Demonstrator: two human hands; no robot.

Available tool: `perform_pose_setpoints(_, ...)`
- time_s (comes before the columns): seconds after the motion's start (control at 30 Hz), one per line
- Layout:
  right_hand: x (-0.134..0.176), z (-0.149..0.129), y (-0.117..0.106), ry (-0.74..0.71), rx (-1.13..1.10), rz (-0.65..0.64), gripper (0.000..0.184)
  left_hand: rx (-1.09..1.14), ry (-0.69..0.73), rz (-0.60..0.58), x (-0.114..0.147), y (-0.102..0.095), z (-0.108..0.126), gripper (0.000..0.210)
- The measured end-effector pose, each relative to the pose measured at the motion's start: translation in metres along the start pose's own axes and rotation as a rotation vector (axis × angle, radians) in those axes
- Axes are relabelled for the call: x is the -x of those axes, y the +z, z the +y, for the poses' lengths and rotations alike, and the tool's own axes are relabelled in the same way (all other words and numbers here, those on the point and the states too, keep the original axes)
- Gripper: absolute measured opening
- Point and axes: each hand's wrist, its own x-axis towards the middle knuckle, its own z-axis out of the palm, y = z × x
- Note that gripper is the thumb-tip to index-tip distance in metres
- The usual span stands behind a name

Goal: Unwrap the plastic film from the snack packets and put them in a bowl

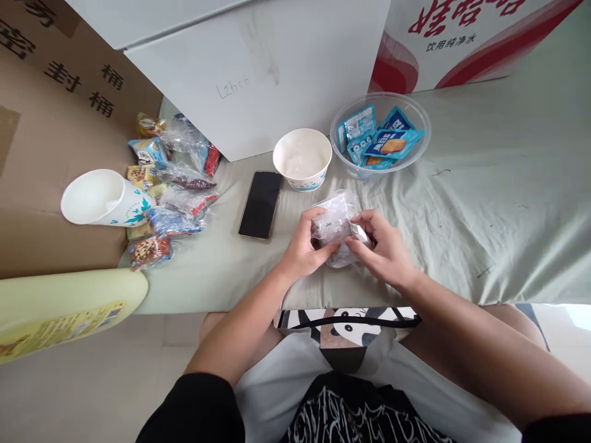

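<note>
Between my two hands is a clear plastic bag (336, 215) with pale contents that I cannot make out. My left hand (305, 243) grips its left side, thumb across the front. On the other side, my right hand (385, 249) pinches a small silvery-white packet (361, 234) at the bag's edge. Just beyond my hands stands a white paper bowl (302, 157) with some clear plastic inside. Behind and to the right, a clear plastic bowl (427, 138) holds several blue snack packets (392, 140).
A black phone (260, 206) lies left of my hands. Farther left, a paper cup (99, 200) lies tipped beside several wrapped snacks (173, 178). Cardboard (55, 154), white (277, 74) and red-white boxes (447, 49) border the cloth. A yellow-green container (69, 307) is at lower left.
</note>
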Motion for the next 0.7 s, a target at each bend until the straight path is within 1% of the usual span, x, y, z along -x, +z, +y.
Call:
perform_pose_setpoints(0.1,0.000,-0.001,-0.003,0.002,-0.064,-0.006,0.022,0.059,-0.019,0.045,-0.003,0.000,-0.001,0.066)
perform_pose_setpoints(0.17,0.000,-0.004,-0.004,0.013,-0.063,-0.045,0.025,0.054,-0.025,0.071,-0.004,0.000,-0.003,0.067)
perform_pose_setpoints(0.27,-0.001,-0.009,-0.006,0.042,0.009,-0.110,0.031,-0.011,-0.017,0.076,-0.002,0.000,-0.005,0.066)
perform_pose_setpoints(0.4,-0.003,-0.012,-0.008,0.083,0.145,-0.103,0.031,-0.117,0.005,0.091,0.000,-0.001,-0.003,0.063)
perform_pose_setpoints(0.57,-0.004,-0.011,-0.011,0.074,0.270,-0.085,0.037,-0.088,-0.033,0.085,-0.001,0.000,0.005,0.062)
perform_pose_setpoints(0.7,-0.005,-0.012,-0.015,0.091,0.334,-0.136,0.037,-0.059,-0.038,0.100,-0.001,0.001,0.010,0.062)
